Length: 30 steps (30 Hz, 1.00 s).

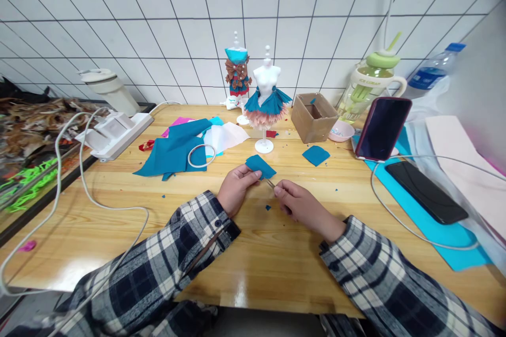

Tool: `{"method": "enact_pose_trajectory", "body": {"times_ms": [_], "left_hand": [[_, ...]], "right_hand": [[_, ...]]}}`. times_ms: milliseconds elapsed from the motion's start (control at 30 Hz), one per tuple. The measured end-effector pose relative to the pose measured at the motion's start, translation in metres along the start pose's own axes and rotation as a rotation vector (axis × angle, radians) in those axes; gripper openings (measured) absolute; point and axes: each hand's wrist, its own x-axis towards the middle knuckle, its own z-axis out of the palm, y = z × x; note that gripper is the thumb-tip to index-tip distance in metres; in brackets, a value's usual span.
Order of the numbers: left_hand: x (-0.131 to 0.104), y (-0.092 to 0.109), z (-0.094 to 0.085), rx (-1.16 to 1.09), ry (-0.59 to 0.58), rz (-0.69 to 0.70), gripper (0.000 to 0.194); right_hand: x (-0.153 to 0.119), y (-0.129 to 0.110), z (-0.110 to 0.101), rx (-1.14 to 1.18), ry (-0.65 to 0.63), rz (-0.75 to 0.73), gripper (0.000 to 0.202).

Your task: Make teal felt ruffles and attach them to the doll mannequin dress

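My left hand pinches a small piece of teal crepe paper between thumb and fingers, above the table. In my right hand is a pair of small scissors; only the thin metal blades show, at the lower edge of the paper, and the handles are hidden in the fingers. Just below lies a tiny teal scrap. A second cut teal piece rests to the right. Behind my hands stands a white mini dress form wearing a teal and pink ruffled skirt.
Another dressed form stands by the wall. Teal sheets with a white ring lie left. A cardboard box, pink bowl, propped phone and flat phone are right. Cables cross the left side.
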Motion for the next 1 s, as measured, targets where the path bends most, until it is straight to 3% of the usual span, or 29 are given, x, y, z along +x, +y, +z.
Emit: {"method": "enact_pose_trajectory", "body": {"times_ms": [100, 267, 533, 767, 1000], "left_hand": [[0.001, -0.002, -0.001, 0.022, 0.028, 0.012, 0.024], [0.000, 0.000, 0.002, 0.065, 0.063, 0.029, 0.024], [-0.011, 0.007, 0.016, 0.112, -0.013, 0.017, 0.026], [-0.012, 0.008, 0.018, 0.093, -0.074, 0.022, 0.028], [-0.011, 0.006, 0.016, 0.092, -0.044, -0.003, 0.025]], "right_hand": [[-0.001, -0.001, 0.001, 0.053, -0.001, 0.001, 0.033], [0.001, -0.004, -0.002, 0.076, 0.217, -0.031, 0.030], [0.004, -0.002, 0.001, 0.257, 0.313, 0.055, 0.033], [0.005, -0.002, 0.000, 0.236, 0.295, 0.059, 0.026], [0.005, -0.003, 0.000, 0.209, 0.240, 0.054, 0.024]]}}
